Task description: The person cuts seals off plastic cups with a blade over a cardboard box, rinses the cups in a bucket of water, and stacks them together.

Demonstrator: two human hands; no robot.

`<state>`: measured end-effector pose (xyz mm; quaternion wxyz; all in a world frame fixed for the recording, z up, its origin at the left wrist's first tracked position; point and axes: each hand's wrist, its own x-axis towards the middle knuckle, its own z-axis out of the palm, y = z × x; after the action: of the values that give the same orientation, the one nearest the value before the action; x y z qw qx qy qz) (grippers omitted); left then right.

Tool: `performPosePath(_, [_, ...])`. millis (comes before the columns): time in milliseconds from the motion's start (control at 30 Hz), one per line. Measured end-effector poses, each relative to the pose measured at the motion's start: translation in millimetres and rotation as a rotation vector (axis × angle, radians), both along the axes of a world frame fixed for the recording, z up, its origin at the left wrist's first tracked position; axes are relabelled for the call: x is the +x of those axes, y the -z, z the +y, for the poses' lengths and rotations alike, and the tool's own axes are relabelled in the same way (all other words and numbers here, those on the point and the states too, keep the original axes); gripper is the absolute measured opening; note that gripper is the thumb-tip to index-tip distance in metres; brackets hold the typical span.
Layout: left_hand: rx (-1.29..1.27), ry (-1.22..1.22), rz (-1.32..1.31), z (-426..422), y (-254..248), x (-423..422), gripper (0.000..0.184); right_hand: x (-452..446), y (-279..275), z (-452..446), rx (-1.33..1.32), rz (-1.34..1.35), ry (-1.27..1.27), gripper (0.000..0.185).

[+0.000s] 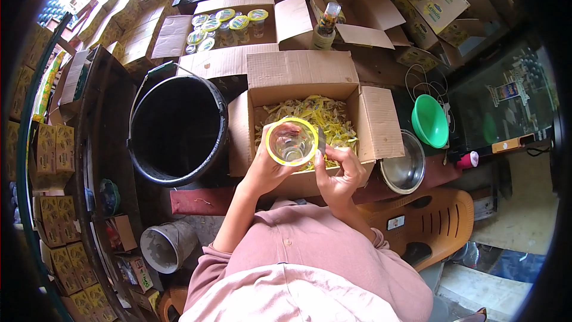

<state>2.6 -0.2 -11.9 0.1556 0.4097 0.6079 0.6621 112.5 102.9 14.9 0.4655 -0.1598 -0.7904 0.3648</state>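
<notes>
My left hand (pixel 265 167) is wrapped round a clear plastic jar (pixel 292 150) with a yellow rim, its round mouth facing up towards me. Close against the jar's right side is my right hand (pixel 341 176), thumb and forefinger pinched by a narrow greyish strip (pixel 322 140). Whether that strip is a label or film I cannot tell. Below and beyond both hands stands an open cardboard box (pixel 304 70), filled with small yellow-and-clear wrapped packets (pixel 316 110).
A black bucket (pixel 136 125) is at the left. Behind it, another carton (pixel 238 0) holds several yellow-lidded jars (pixel 239 22). A bottle (pixel 325 30) stands beyond the box. To the right are a green bowl (pixel 430 120), a steel bowl (pixel 411 167) and an orange chair (pixel 444 220).
</notes>
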Motion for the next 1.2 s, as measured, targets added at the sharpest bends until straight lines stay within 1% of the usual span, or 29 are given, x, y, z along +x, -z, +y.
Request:
performPosePath(200, [-0.064,-0.013,0.116,0,-3,-2,0.063,-4,-3,2,0.086,0.013,0.024,0.020])
performPosePath(233, [-0.073,-0.011,0.132,0,-4,-2,0.063,-5,-5,3,0.106,0.006,0.029,0.018])
performPosePath(300, [-0.075,0.005,0.113,0,-3,-3,0.062,-7,-8,4,0.145,-0.010,0.037,0.015])
performPosePath(400, [-0.062,0.031,0.068,0,-4,-5,0.061,-9,-7,6,0.134,-0.008,0.018,0.015])
performPosePath(500, [-0.053,0.041,0.053,0,-4,-7,0.060,-11,-4,8,0.148,0.005,0.010,0.026])
performPosePath(633, [-0.060,0.039,0.040,0,-1,-8,0.058,-13,-3,10,0.207,-0.011,0.012,0.029])
performPosePath(700, [-0.080,0.064,0.083,-2,-6,-8,0.057,-13,-3,11,0.231,-0.025,0.010,0.030])
performPosePath(800, [-0.089,0.086,0.089,-2,-6,-6,0.057,-15,-5,14,0.194,-0.021,-0.010,0.029])
performPosePath(1000, [-0.050,0.078,0.010,-2,-4,-7,0.059,-11,-2,13,0.039,-0.004,0.039,0.017])
performPosePath(1100, [-0.010,0.104,-0.060,-2,-3,-7,0.061,-8,-4,12,0.088,-0.019,0.024,0.014])
performPosePath(1200, [0.061,0.124,-0.159,-1,-3,-6,0.063,-8,-3,11,0.113,-0.025,0.012,0.015])
